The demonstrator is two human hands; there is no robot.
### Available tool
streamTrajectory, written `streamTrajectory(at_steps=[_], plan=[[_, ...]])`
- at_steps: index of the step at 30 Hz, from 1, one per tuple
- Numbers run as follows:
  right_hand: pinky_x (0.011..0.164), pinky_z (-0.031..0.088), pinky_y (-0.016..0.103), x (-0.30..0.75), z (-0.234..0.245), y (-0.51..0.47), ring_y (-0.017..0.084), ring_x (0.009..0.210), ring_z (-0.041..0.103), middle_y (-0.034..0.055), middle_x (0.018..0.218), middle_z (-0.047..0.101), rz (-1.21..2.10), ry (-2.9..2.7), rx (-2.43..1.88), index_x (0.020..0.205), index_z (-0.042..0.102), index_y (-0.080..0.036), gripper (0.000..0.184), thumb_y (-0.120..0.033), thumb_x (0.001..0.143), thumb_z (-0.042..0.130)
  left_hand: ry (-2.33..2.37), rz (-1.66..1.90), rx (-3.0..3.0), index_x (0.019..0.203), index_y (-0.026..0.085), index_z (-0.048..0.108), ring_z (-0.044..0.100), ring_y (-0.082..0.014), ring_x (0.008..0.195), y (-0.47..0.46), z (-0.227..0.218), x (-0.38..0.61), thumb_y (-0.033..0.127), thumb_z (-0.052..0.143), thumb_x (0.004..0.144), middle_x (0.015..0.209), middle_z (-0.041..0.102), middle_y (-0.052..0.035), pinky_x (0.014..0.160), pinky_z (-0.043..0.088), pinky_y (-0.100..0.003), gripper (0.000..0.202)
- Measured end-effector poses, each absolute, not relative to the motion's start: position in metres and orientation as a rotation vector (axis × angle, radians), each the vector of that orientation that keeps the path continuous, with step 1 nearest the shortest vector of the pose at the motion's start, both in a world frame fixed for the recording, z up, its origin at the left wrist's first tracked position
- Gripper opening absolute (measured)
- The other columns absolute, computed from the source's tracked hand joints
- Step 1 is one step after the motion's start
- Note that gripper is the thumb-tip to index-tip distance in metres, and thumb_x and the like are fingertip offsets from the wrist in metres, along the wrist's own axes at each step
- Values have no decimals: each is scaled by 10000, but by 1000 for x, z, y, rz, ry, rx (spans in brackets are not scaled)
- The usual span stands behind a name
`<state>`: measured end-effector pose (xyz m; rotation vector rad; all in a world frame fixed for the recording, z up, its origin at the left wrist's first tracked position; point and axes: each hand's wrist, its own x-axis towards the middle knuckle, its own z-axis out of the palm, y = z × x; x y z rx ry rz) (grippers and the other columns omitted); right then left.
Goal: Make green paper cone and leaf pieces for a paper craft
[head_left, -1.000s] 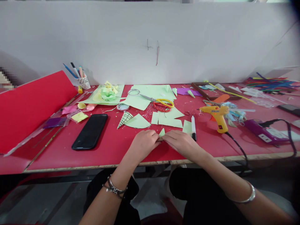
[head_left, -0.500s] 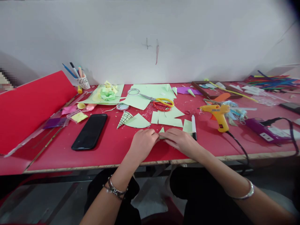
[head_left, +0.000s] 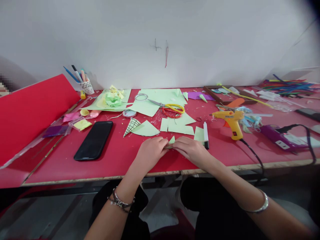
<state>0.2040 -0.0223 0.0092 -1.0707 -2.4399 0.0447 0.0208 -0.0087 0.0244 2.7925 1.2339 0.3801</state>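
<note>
Between my hands, low over the front of the red table (head_left: 115, 166), is a small piece of light green paper (head_left: 172, 140); most of it is hidden by my fingers. My left hand (head_left: 153, 149) pinches its left end, and my right hand (head_left: 190, 149) is closed on its right end. Just beyond lie a green paper fan shape (head_left: 146, 128), a green cone with a black grid (head_left: 130, 126) and cut green paper pieces (head_left: 180, 127). A white marker with a black end (head_left: 205, 131) rests beside my right hand, against another green scrap (head_left: 198, 134).
A black phone (head_left: 94, 140) lies to the left. Scissors with yellow and red handles (head_left: 172, 108) rest on green sheets at the back. To the right are a yellow glue gun (head_left: 232, 121) with a cord and a purple power strip (head_left: 282, 138). A red board (head_left: 35, 116) leans at far left.
My fingers have shifted slightly on the green paper, and a little more of it shows between my hands. The view has moved slightly; the other things lie as before.
</note>
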Motion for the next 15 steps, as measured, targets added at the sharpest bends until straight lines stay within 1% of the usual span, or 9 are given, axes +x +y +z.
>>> streamTrajectory(at_steps=[2, 6, 9, 12, 15], plan=[[668, 474, 265, 204, 8, -22, 153, 770, 573, 73, 812, 625, 53, -2427, -1086, 887, 616, -164, 256, -185, 878, 361, 1229, 360, 2859, 815, 154, 545, 536, -149, 730, -9, 25, 21, 240, 497, 815, 807, 578, -21, 586, 381, -239, 99], [656, 470, 267, 204, 6, -21, 151, 744, 561, 67, 794, 610, 80, -2416, -1100, 864, 625, -164, 243, -194, 870, 384, 1181, 353, 2949, 800, 157, 570, 508, -174, 849, -9, 25, 21, 212, 475, 827, 817, 580, -29, 702, 388, -276, 113], [651, 463, 262, 204, 5, -21, 147, 751, 535, 68, 805, 579, 90, -2393, -1110, 861, 627, -169, 237, -200, 868, 393, 1187, 324, 2930, 793, 155, 585, 516, -165, 803, -9, 24, 21, 205, 445, 843, 790, 575, -33, 670, 391, -267, 157], [679, 448, 293, 203, 6, -21, 159, 749, 501, 65, 760, 558, 26, -2388, -1084, 832, 636, -168, 234, -192, 861, 405, 1200, 352, 2867, 813, 147, 578, 522, -158, 762, -9, 23, 22, 206, 472, 829, 781, 572, -31, 631, 394, -255, 122], [693, 440, 316, 203, 6, -21, 162, 720, 492, 59, 728, 565, 22, -2390, -1052, 839, 634, -169, 222, -184, 856, 413, 1207, 409, 2786, 784, 142, 560, 521, -155, 745, -9, 23, 22, 216, 487, 821, 762, 568, -28, 618, 398, -249, 110]])
